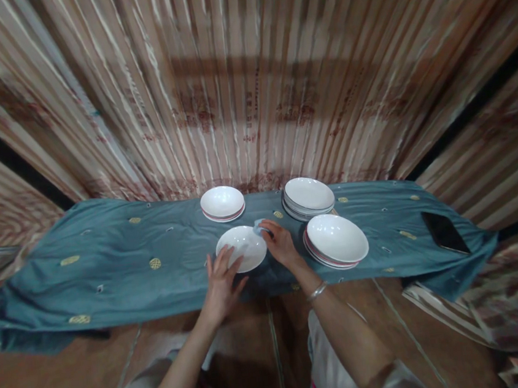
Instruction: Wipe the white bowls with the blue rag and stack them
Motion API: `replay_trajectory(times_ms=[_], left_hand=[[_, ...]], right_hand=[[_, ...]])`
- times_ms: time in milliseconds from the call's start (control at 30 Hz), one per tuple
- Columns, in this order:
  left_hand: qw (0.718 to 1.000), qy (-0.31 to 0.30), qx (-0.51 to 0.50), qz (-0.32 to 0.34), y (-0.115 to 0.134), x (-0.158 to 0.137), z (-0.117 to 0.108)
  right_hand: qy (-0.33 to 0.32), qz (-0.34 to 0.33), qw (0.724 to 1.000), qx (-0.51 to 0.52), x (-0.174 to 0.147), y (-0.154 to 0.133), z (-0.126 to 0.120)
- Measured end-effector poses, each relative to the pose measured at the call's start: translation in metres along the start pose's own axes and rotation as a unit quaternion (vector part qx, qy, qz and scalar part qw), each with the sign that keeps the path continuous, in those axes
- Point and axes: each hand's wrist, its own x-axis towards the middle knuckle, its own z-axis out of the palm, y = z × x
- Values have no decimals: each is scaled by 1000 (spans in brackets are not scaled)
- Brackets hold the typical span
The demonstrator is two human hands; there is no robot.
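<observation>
A single white plate (249, 255) lies near the front edge of the cloth-covered table. My left hand (222, 284) rests at its left side, fingers spread over the plate and the thumb near the front rim. Pinched in my right hand (281, 241) is a small pale blue cloth (258, 225), which touches the plate's upper right rim. Just right of that hand stands a stack of white plates (336, 238) with reddish edges beneath the top one. Behind it is another stack of white plates (309, 193) with dark rims. A smaller stack of white plates (223, 202) stands behind my left hand.
A teal patterned tablecloth (122, 264) covers the long narrow table and hangs over its ends. A black phone (445, 233) lies toward the right end. Striped curtains (238, 85) hang right behind the table and at both sides, with dark poles (9, 155) at the corners.
</observation>
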Motion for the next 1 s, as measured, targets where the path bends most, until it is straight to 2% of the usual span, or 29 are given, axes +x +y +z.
replay_trajectory(times_ms=[167, 500, 667, 767, 867, 933, 1000], left_hand=[[1000, -16, 5, -6, 4, 5, 4], [990, -3, -134, -54, 9, 14, 9], [971, 56, -206, -108, 16, 25, 6], [949, 92, -250, -169, 21, 31, 0], [909, 107, -330, -231, 24, 35, -5], [851, 122, -427, -279, 28, 37, -8], [777, 144, -527, -313, 33, 40, -11]], right_hand=[[-13, -6, 1000, -3, -3, 1, 0], [8, -26, 1000, 6, -2, -5, -4], [55, -28, 997, 38, 4, -17, -14], [71, 12, 996, 61, 8, -26, -19], [88, 41, 993, 69, 10, -38, -19], [100, 35, 992, 70, 9, -47, -18], [101, 17, 993, 66, 6, -59, -17]])
